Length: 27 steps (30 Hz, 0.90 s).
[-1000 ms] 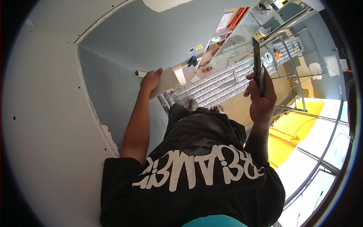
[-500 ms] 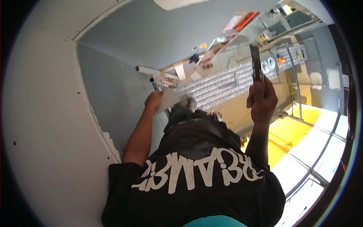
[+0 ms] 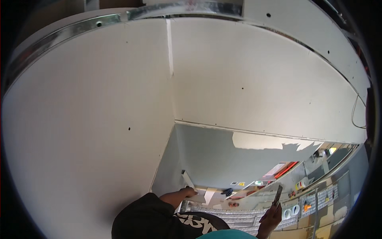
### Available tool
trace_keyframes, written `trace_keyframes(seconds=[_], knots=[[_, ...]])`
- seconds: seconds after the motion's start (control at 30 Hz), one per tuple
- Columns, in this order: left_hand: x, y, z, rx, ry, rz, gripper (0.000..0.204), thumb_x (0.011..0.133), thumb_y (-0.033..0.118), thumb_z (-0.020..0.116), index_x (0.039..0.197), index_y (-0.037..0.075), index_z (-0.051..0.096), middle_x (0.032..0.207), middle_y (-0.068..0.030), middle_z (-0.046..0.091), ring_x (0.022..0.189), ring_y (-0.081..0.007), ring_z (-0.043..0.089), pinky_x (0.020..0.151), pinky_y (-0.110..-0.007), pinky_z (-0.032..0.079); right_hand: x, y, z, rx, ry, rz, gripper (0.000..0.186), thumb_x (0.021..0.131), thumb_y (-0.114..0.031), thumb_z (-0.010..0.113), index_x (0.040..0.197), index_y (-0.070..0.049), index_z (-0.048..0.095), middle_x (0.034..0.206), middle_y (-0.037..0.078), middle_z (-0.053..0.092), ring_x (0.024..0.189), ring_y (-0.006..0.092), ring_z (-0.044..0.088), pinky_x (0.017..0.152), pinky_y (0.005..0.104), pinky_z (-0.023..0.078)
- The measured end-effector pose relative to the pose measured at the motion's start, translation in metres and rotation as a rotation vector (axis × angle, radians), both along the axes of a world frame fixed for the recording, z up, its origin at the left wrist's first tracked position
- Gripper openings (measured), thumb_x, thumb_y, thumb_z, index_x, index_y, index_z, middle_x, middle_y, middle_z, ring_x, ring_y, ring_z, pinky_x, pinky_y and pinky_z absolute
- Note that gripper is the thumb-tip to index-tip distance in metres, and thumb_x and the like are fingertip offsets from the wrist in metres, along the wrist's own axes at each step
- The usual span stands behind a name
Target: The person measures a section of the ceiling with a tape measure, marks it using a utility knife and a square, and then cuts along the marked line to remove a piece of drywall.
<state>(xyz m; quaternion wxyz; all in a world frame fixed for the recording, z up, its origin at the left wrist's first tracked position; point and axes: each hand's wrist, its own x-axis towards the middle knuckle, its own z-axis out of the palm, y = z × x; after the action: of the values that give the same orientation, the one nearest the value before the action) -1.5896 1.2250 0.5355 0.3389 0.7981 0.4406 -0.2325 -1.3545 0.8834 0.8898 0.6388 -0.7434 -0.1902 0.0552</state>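
Note:
Low in the view, my left hand [image 3: 188,192] is closed on a pale, flat plate [image 3: 199,198] beside the grey wall. My right hand [image 3: 272,215] grips a dark, long, narrow tool [image 3: 279,194], seen nearly edge-on and pointing up; its exact kind is hard to make out. My dark sleeve [image 3: 139,217] lies close to the white board wall [image 3: 87,135], where a shadow falls.
White panels [image 3: 270,71] with screw holes, a seam and metal channel [image 3: 183,8] fill the upper view. Below are a grey wall [image 3: 207,159] with a white patch, a silvery plank platform [image 3: 246,217], metal poles [image 3: 316,209], a bucket [image 3: 301,184], red pipes [image 3: 286,169] and a loose wire [image 3: 354,115].
My view has tilted up from my body to the white panels, so both hands now appear much lower in the picture. Each still holds the same thing.

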Motion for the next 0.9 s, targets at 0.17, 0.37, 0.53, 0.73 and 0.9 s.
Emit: trace_keyframes(seconds=[0.17,0.37,0.53,0.73,0.9], knots=[[0.022,0.007,0.024,-0.067,-0.026,0.041,0.072,0.097,0.063,0.052,0.12,-0.003,0.069,0.122,-0.0241,0.068,0.11,-0.0376,0.068,0.094,-0.047,0.05,-0.003,0.006,0.006,0.024,-0.003,0.049,0.024,0.105,-0.021,0.051,0.12,-0.004,0.06,0.061,-0.004,0.042,0.039,0.004,0.037,0.033,0.0231,0.027],[0.014,0.0,-0.011,-0.007,0.056,-0.069,0.067,0.097,0.063,0.051,0.13,0.006,0.067,0.135,-0.0163,0.064,0.125,-0.0343,0.062,0.103,-0.051,0.046,-0.007,0.015,0.017,0.033,-0.017,0.064,0.029,0.104,-0.017,0.05,0.129,-0.003,0.059,0.062,-0.004,0.043,0.04,0.0037,0.036,0.033,0.0228,0.027],[-0.004,0.008,-0.055,-0.032,0.119,-0.219,0.071,0.096,0.066,0.052,0.135,0.008,0.064,0.144,-0.0167,0.058,0.132,-0.0387,0.055,0.107,-0.051,0.043,-0.006,0.02,0.018,0.08,-0.037,0.088,0.031,0.104,-0.014,0.05,0.132,-0.004,0.058,0.063,-0.003,0.045,0.042,0.004,0.037,0.033,0.0225,0.029],[-0.01,0.004,-0.05,-0.037,0.09,-0.015,0.075,0.094,0.068,0.052,0.132,0.005,0.066,0.14,-0.0187,0.06,0.129,-0.0376,0.057,0.106,-0.05,0.044,-0.006,0.023,0.016,0.065,-0.04,0.131,0.028,0.104,-0.014,0.052,0.129,-0.003,0.059,0.063,-0.003,0.045,0.042,0.0042,0.039,0.033,0.0224,0.03],[-0.004,-0.006,-0.043,-0.129,0.027,-0.107,0.077,0.092,0.072,0.053,0.125,0.004,0.07,0.133,-0.0201,0.065,0.125,-0.0357,0.061,0.104,-0.048,0.045,-0.007,0.024,0.014,0.021,-0.031,0.197,0.022,0.104,-0.016,0.052,0.12,-0.003,0.061,0.063,-0.003,0.046,0.042,0.0042,0.04,0.036,0.0229,0.031]])
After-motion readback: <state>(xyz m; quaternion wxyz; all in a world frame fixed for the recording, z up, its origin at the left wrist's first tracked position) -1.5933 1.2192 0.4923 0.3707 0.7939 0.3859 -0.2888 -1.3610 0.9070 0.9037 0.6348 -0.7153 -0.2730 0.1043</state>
